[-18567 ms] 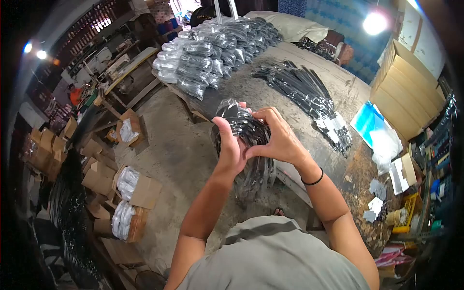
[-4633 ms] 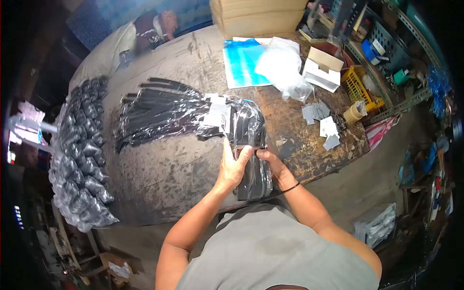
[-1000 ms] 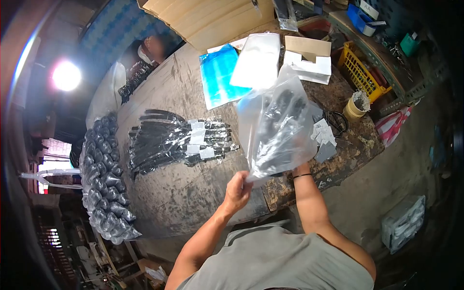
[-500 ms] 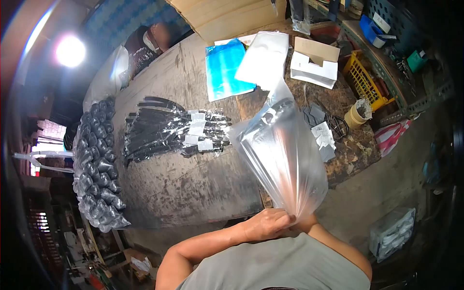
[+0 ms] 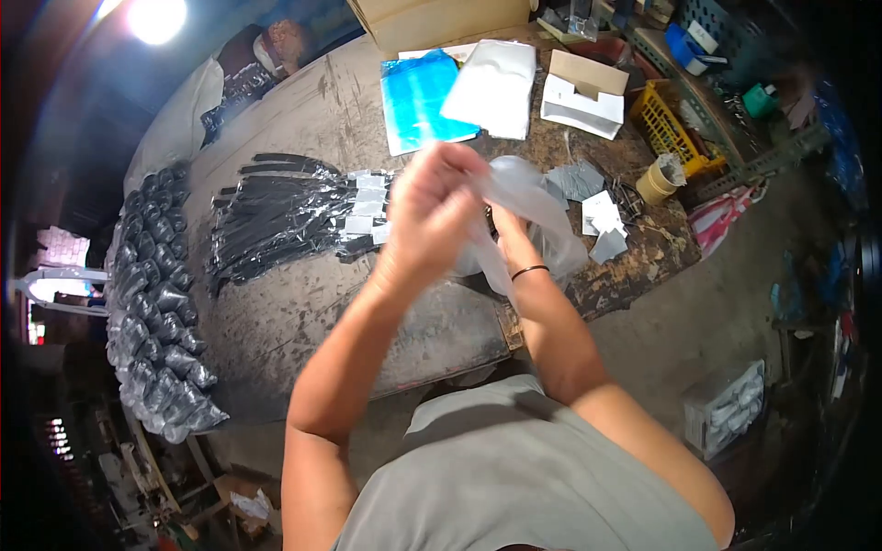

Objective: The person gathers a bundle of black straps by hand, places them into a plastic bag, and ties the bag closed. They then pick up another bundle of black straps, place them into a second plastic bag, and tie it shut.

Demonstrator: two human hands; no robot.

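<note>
Holding a clear plastic bag [image 5: 528,216] near the middle of the frame, our left hand [image 5: 427,216] closed its grip on the bag's upper end, fingers curled over the film. The bag ran slantwise, its long axis going from that grip toward the lower right, where the loose film hung crumpled above the worktop [image 5: 312,312]. Our right hand [image 5: 491,220] sat behind the left, mostly hidden; we could not tell its grip. Black wrapped strips [image 5: 276,216] lay left of centre.
</note>
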